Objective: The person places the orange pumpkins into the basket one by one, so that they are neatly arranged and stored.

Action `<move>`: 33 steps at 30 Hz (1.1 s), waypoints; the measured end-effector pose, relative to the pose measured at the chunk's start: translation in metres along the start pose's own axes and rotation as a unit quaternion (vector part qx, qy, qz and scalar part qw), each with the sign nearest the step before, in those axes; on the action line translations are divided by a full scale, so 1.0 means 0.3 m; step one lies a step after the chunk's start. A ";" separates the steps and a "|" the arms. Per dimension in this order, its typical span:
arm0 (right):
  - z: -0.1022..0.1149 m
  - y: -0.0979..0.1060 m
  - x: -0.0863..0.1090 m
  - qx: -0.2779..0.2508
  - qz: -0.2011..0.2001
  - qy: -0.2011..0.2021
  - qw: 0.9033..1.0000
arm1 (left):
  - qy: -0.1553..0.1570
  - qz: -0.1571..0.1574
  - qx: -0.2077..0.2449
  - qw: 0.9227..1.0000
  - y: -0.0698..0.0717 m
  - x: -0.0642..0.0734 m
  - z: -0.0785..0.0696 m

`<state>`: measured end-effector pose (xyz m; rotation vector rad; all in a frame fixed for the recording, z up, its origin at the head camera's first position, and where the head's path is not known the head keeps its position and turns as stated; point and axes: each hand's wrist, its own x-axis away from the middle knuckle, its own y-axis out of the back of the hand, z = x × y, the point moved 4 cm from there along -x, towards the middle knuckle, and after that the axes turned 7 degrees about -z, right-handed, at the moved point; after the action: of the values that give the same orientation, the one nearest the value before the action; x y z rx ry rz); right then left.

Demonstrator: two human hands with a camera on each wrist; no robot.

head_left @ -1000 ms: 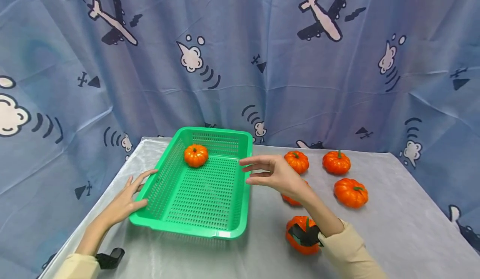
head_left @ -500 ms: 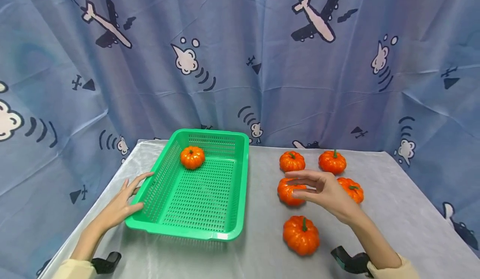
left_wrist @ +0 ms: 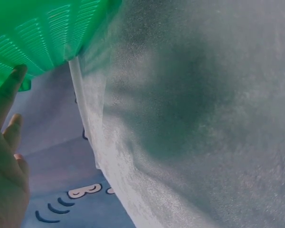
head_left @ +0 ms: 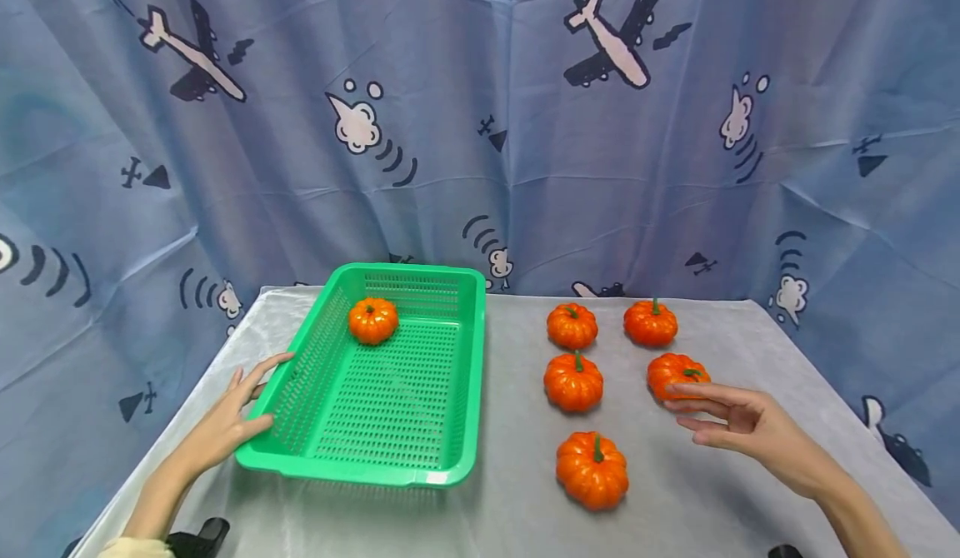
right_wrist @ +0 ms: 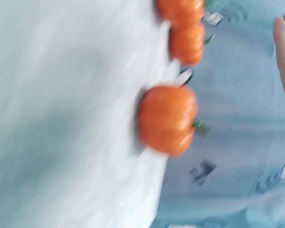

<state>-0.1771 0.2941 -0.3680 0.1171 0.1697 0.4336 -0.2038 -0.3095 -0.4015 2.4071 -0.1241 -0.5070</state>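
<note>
A green plastic basket (head_left: 405,479) stands at the left of the table, with one small orange pumpkin (head_left: 373,321) in its far left corner. My left hand (head_left: 217,433) touches the basket's left side, its fingers spread along the rim. In the left wrist view, one fingertip lies against the slotted wall. On the right, my right hand (head_left: 757,429) hovers with nothing in it, its fingertips overlapping the near edge of a pumpkin (head_left: 675,373) in the head view. Contact with it cannot be made out. The right wrist view shows that hand only at its edge.
More pumpkins lie between basket and right hand: a near one (head_left: 592,470), a middle one (head_left: 573,383), and two at the back, left (head_left: 572,326) and right (head_left: 650,323). A silvery cloth covers the table (head_left: 517,508). Behind hangs a blue curtain (head_left: 420,125).
My right hand has moved from above the basket's right rim to the right, past the middle pumpkins, uncovering them. My left hand stays at the basket. The whole head view has shifted slightly.
</note>
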 end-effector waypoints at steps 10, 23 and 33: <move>-0.126 0.090 0.094 -0.065 0.076 -0.084 0.991 | -0.002 0.002 0.000 1.000 0.005 0.003 -0.001; -0.244 0.028 0.100 -0.135 0.165 -0.132 0.968 | -0.011 0.002 0.010 1.000 0.003 0.004 -0.004; -0.256 -0.067 0.047 -0.121 0.184 -0.086 0.972 | 0.010 0.002 0.009 1.000 0.005 0.004 -0.001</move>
<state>-0.1709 0.2878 -0.4483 -0.0555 -0.0789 0.8080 -0.2025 -0.3108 -0.4007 2.4278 -0.1247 -0.4831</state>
